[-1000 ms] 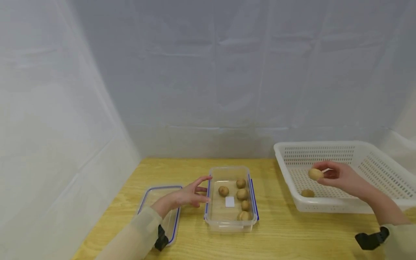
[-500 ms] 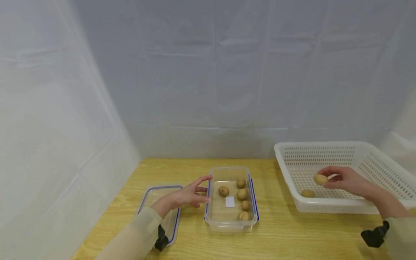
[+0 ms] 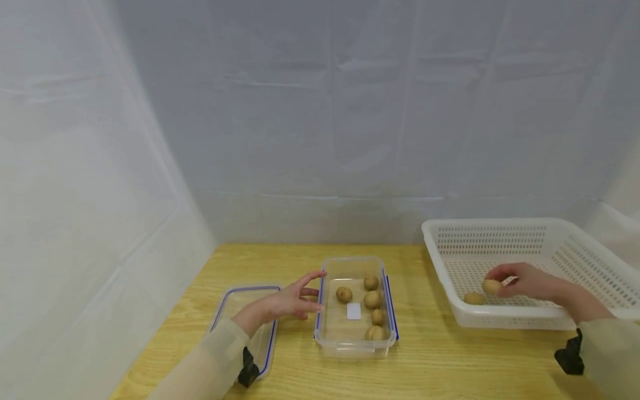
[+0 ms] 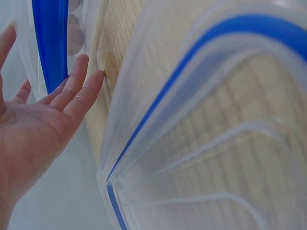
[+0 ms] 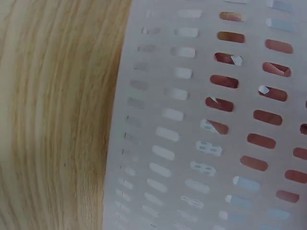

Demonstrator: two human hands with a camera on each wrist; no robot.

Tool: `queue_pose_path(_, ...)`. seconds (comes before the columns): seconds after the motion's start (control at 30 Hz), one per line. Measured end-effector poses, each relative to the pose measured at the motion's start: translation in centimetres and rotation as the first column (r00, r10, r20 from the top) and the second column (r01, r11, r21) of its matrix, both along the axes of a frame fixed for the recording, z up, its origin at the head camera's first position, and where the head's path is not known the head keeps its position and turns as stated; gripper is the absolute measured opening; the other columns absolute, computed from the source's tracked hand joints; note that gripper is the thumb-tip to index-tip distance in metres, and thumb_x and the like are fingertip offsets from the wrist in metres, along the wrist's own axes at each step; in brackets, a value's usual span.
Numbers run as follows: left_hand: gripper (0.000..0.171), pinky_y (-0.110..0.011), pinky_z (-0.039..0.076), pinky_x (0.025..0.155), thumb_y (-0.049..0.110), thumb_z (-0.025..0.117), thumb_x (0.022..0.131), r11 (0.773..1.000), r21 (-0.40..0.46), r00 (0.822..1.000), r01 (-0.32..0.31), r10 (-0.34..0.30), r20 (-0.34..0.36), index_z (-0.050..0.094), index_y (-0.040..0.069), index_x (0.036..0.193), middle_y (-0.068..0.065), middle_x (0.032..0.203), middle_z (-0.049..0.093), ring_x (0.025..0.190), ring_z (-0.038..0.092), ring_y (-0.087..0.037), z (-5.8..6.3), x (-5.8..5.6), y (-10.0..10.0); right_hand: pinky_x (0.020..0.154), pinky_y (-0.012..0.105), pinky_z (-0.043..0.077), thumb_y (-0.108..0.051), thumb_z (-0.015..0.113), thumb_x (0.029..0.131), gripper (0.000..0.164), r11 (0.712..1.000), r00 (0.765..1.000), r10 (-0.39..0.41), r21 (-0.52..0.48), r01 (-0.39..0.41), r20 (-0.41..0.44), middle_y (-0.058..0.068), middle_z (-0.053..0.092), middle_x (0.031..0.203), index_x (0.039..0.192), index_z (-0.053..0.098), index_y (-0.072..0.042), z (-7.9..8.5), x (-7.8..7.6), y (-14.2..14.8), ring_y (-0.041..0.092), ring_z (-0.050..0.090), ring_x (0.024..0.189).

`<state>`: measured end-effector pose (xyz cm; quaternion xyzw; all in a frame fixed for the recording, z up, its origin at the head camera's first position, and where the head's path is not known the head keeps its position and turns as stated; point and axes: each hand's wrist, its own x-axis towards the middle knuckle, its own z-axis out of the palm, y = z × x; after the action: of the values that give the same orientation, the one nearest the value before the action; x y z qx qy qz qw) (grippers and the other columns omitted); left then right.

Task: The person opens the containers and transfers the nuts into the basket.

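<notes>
My right hand (image 3: 527,283) pinches a small round potato (image 3: 491,286) between thumb and fingertips, low inside the white perforated basket (image 3: 450,291). Another potato (image 3: 474,298) lies just left of it on the basket floor. In the right wrist view the basket's side wall (image 5: 192,120) fills most of the picture and mostly hides the hand. My left hand (image 3: 292,300) is spread at the left rim of a clear plastic container (image 3: 345,345), fingertips at its edge. Inside the container, several potatoes (image 3: 372,299) line the right side and one potato (image 3: 344,294) sits apart.
A clear lid with a blue seal (image 3: 272,344) lies on the wooden table (image 3: 415,366) under my left forearm. A white square (image 3: 353,311) shows in the container's middle. Pale sheeting (image 3: 320,139) stands behind and at the sides.
My right hand, with the potato pinched in it, has moved down and slightly right, deeper into the basket. The left hand and the container have stayed in place.
</notes>
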<state>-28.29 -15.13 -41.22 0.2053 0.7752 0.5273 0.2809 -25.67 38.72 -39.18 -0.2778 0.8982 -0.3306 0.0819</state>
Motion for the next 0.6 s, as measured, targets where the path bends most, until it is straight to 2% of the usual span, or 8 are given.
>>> queue_pose_path(0.27,0.080,-0.051,0.047,0.091,0.019,0.068,0.093,1.000,0.003,1.000,-0.003,0.003,0.007,0.018,0.024,0.155,-0.029,0.150,0.027,0.131,0.039,-0.043,-0.08,0.01,0.03,0.073,0.030,0.052,-0.004,0.067,0.089,0.031,0.997,0.996,-0.014,0.075,0.007,0.087,0.015,0.062,0.106,0.113,0.059,0.015,-0.45,-0.19,0.05,0.012,0.059,0.092)
queue_pose_path(0.6,0.080,-0.053,0.046,0.091,0.020,0.068,0.093,1.000,0.007,1.000,0.001,-0.002,0.004,0.018,0.025,0.155,-0.029,0.150,0.027,0.132,0.038,-0.043,-0.02,0.11,-0.06,0.071,0.030,0.052,-0.006,0.069,0.087,0.025,0.995,0.993,-0.008,0.105,-0.004,0.116,0.009,0.065,0.100,0.106,0.064,0.009,-0.30,-0.17,-0.26,0.007,0.058,0.088)
